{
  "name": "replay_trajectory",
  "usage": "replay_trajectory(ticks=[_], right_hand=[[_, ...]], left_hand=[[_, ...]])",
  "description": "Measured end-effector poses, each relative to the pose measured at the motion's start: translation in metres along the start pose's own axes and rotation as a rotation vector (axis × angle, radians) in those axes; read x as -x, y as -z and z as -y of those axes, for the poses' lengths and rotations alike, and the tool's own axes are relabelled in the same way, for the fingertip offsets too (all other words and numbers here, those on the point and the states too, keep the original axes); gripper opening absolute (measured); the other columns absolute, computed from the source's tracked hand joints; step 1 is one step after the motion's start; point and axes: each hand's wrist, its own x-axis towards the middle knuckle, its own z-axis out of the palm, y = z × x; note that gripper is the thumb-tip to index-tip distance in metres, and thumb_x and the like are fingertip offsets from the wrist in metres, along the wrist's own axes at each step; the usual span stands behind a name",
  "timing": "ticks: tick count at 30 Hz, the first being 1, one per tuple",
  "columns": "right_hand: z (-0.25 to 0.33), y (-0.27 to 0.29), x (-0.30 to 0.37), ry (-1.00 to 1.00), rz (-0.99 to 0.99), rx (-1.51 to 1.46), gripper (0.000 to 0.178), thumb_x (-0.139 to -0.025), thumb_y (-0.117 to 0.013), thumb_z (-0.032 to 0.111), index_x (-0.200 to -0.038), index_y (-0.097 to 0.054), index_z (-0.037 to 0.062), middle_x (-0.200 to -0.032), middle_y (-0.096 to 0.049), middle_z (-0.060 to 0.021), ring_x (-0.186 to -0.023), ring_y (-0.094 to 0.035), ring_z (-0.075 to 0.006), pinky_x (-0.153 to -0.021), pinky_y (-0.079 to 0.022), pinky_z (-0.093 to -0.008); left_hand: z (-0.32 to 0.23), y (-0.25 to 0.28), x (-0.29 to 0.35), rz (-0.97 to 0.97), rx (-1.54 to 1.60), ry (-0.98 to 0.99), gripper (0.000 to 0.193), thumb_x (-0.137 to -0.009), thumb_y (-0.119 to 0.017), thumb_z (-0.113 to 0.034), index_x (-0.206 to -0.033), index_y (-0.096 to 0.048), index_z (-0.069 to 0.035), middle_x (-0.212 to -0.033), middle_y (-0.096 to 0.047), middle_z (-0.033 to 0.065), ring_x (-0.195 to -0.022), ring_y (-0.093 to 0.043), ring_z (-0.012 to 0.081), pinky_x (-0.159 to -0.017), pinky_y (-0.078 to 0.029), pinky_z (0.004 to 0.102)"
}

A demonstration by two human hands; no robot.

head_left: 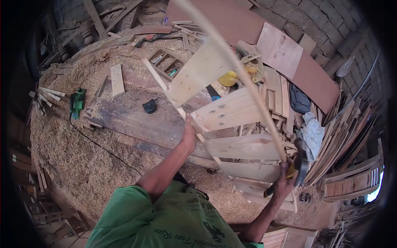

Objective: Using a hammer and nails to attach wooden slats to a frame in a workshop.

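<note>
A tall pale wooden rack (231, 108), two long rails joined by several broad slats, is held up at a tilt in front of me. My left hand (189, 137) grips its left rail around the middle. Low on the right rail is my right hand (283, 184), closed around a hammer (301, 165) with a yellow and black handle and a blurred grey head. That hand also seems to press against the rail. Beyond the rack lies a wooden workbench (128, 118), bearing a black tape measure (150, 106) and a short pale board (117, 80).
Wood shavings (78, 153) heap around the bench. A green power planer (77, 103) with a trailing cord lies left. A divided wooden tray (166, 64) and a blue-handled saw (213, 93) are behind the rack. Stacked timber strips (351, 132) and a brown panel (316, 89) stand right.
</note>
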Motion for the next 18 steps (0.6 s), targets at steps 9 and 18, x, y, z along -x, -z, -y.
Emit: replay_trajectory(ticks=[9,18], right_hand=[[-0.021,-0.074,-0.039,0.421,0.247,0.655,0.029,-0.077,-0.079,0.015,-0.102,-0.069,0.0058,-0.087,-0.063,-0.0151,-0.086,-0.061,-0.0370,-0.080,-0.047,-0.0442],[-0.062,-0.094,-0.078,0.342,0.368,0.576,0.028,-0.082,-0.071,0.020,-0.106,-0.068,0.0062,-0.091,-0.062,-0.0156,-0.091,-0.060,-0.0392,-0.096,-0.043,-0.0466]], left_hand=[[0.040,0.050,-0.064,-0.021,-0.233,0.414,0.094,-0.099,-0.045,-0.073,-0.160,-0.029,-0.002,-0.160,-0.040,0.0219,-0.149,-0.037,0.0336,-0.117,-0.037,0.0512],[-0.183,0.001,-0.040,0.127,-1.332,-1.098,0.041,-0.087,-0.079,-0.019,-0.124,-0.070,-0.004,-0.115,-0.071,0.0138,-0.104,-0.066,0.0312,-0.094,-0.051,0.0401]])
